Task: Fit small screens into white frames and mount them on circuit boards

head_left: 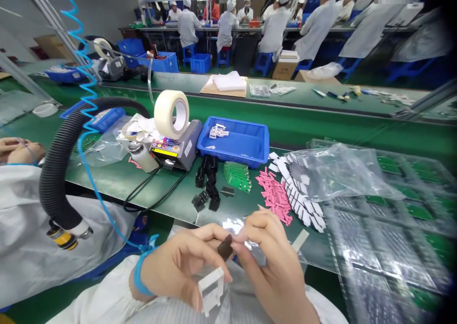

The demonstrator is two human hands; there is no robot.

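- How are the hands posed?
- The 2 bare hands are raised close together in front of the body. The left hand (178,267) is brought in from the lower left, with a blue wrist strap (141,274) around its wrist, and the right hand (274,267) is raised from below with its fingers curled.
- What is being grasped?
- A dark pad (225,248) is pinched between the fingers of both hands, so neither hand is released. A white plastic frame (211,290) is seen just under the left fingers, but whether it is gripped cannot be told.
- Which way does the pad point?
- Its long axis is tilted, running from lower left to upper right, and it is held in the air between the hands.
- What is nearby?
- A crumpled silver film (235,226) is seen just behind the pad. Pink strips (274,197) and green circuit boards (237,177) are laid out beyond it on a green workbench (143,186). A co-worker's hands (21,151) are seen at the far left.
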